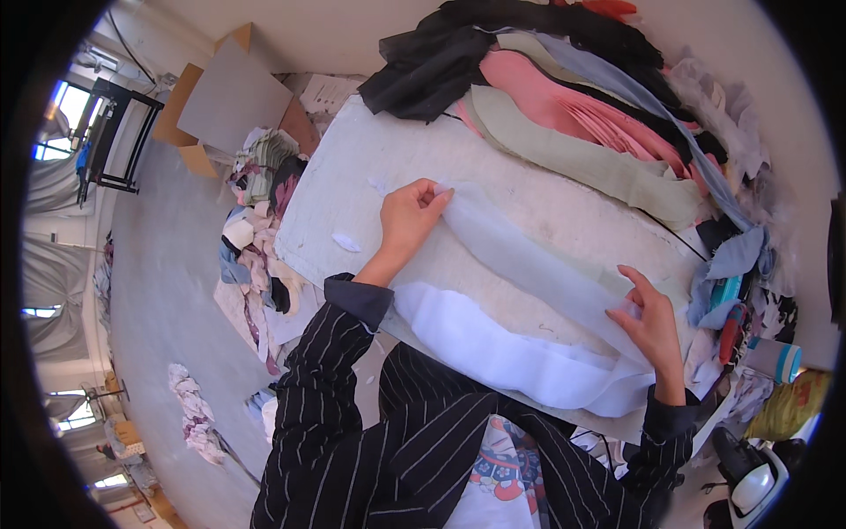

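so the left arm (328,357) angles up and forward, bare left wrist (381,267) leading to a left hand (411,220) that's basically pinched, thumb against index with the other fingers curled in. right arm (667,434) sits lower down, right wrist (671,384) bare too, and the right hand (652,326) looks pretty loose, thumb and index spread with a clear gap, fingers softly bent inward.

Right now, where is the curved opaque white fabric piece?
In the head view, the white piece lies just below and right of centre, along the grey-white tabletop's near edge, on the near side of the sheer pale fabric strip.
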Tool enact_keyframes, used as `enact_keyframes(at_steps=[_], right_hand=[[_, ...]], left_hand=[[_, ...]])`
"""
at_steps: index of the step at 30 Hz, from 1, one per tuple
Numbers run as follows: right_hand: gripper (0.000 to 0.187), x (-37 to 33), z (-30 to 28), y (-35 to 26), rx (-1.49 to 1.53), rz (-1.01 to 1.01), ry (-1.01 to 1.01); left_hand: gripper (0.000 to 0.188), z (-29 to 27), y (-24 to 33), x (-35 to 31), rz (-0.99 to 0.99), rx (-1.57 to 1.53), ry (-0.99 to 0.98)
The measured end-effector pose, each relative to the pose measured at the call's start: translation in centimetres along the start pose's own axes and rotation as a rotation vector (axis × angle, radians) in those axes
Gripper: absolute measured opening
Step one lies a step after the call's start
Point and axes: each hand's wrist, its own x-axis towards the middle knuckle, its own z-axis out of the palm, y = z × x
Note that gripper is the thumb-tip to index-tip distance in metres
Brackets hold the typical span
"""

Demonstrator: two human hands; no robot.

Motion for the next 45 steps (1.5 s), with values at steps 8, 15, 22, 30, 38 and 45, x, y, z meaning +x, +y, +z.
enact_keyframes(at_steps=[8, 15, 22, 30, 38, 45], right_hand=[[0.064, 1.4, 0.8, 1.9, 0.008, 0.021, 0.017], [0.063, 1.7, 1.1, 2.1, 0.012, 0.029, 0.003], [0.062, 1.6, 0.8, 2.3, -0.024, 0.028, 0.053], [0.059, 2.2, 1.8, 3.0, -0.013, 0.035, 0.153], [0.056, 2.4, 2.2, 3.1, 0.056, 0.061, 0.199], [0.058, 2.7, 2.6, 3.3, -0.034, 0.054, 0.223]], left_hand=[[0.021, 0.5, 0.8, 0.4, 0.132, 0.347, 0.062], [0.037, 2.1, 2.2, -0.3, 0.675, 0.557, 0.046], [0.055, 3.2, 1.9, 0.6, 0.700, 0.798, -0.324], [0.054, 2.0, 1.3, 2.4, 0.708, 0.840, -0.347], [0.051, 1.9, 1.0, 2.5, 0.696, 0.770, -0.358], [0.056, 4.4, 4.1, -0.1, 0.854, 0.767, -0.297]])
